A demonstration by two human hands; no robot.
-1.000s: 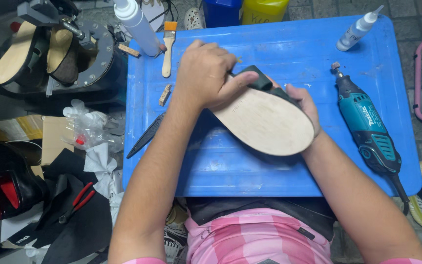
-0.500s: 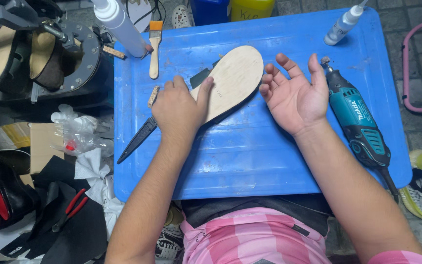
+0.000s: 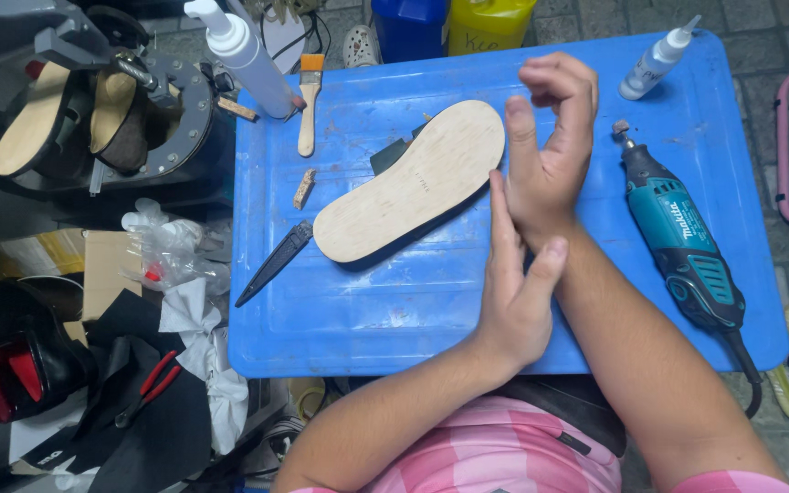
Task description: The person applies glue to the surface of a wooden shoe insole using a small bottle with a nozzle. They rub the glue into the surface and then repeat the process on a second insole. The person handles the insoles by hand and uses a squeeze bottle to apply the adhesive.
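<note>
— Two bare hands are meeting over the blue plastic lid that is serving as a worktable. What are they holding?

— Nothing, as far as I can see. The left hand is lying flat, its fingers stretched and pressed together, and they are touching the wrist side of the right hand. The right hand is standing on its edge with the fingers curled loosely — not pinching anything.

— And where is the pale wooden-coloured shoe insole?

— It is lying flat and diagonal on the lid, just beside the right hand and apart from both palms. A dark strip is showing under its upper edge.

— Which step is this, in your opinion?

— I am judging it as a pause between handlings: the hands seem to be rubbing or brushing each other while the insole is waiting. Any next move is calling for one hand to steady the insole first, because it is resting loose on a smooth surface.

— What tools are near?

— The teal rotary tool is lying just right of the right forearm, the small wooden-handled brush and the black knife-like blade are lying left of the insole.
</note>
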